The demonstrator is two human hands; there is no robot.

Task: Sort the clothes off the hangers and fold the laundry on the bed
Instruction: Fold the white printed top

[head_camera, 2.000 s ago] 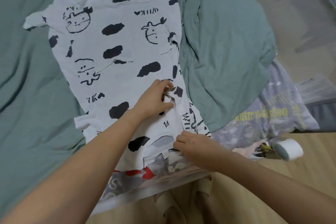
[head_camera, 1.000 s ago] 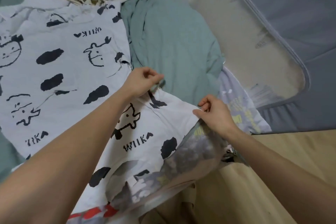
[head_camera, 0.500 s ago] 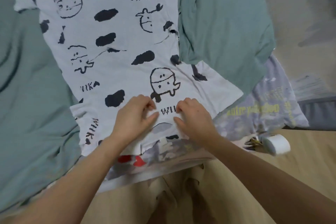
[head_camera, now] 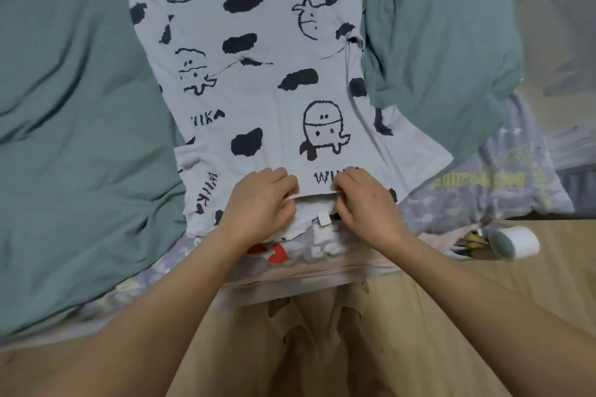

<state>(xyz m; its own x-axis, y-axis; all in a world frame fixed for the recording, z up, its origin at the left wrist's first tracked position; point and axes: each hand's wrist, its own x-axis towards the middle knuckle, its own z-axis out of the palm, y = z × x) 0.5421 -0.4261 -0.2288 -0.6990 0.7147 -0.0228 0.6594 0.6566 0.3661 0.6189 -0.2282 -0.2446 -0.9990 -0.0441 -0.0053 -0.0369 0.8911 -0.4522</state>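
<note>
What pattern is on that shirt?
White shirt with black blotches and cartoon doodles; head view.

the shirt (head_camera: 258,80) lies flat on the bed (head_camera: 71,126), with a blanket (head_camera: 438,29) heaped just right of it. both hands (head_camera: 261,203) (head_camera: 367,203) sit side by side at its near edge. a roll (head_camera: 512,243) lies farther right, on the floor (head_camera: 483,316).

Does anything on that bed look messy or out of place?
Yes. The printed shirt lies flat except its right sleeve, half tucked under a bunched green blanket. A lint roller lies at the bed's edge. Both hands pinch the collar.
</note>
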